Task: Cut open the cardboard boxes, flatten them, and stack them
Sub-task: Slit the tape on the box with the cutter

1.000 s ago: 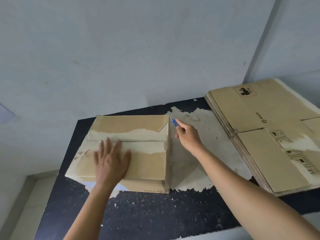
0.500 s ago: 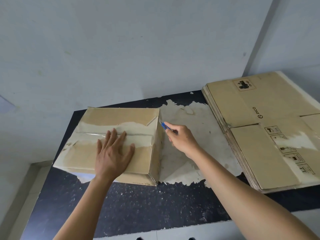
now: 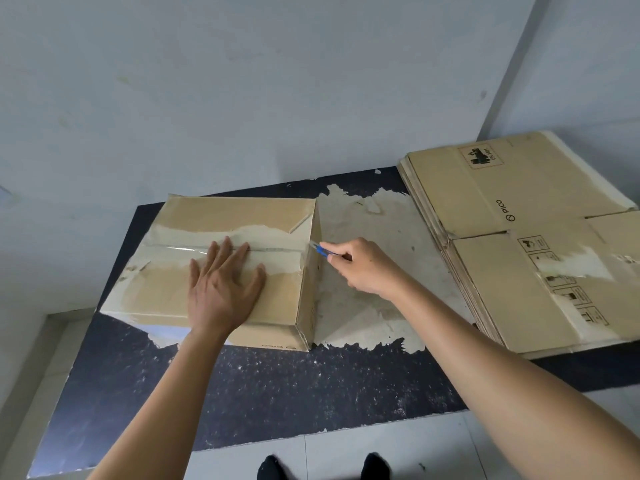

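Observation:
A closed cardboard box point(image 3: 166, 289) sits on the dark mat, its top seam covered with clear tape. My left hand point(image 3: 221, 289) presses flat on the box top, fingers spread across the seam. My right hand point(image 3: 363, 266) grips a blue-handled cutter point(image 3: 320, 250), whose blade tip touches the right end of the taped seam at the box's top right edge. A stack of flattened boxes point(image 3: 519, 265) lies to the right.
The dark mat point(image 3: 294, 386) has a worn pale patch between the box and the stack. Grey walls stand close behind. Pale floor tiles show at the mat's near edge, with my feet point(image 3: 322, 467) at the bottom.
My right hand has drawn the cutter from the box's far right corner down to the seam end. The left hand stays pressed on the box top. The camera view shifted slightly.

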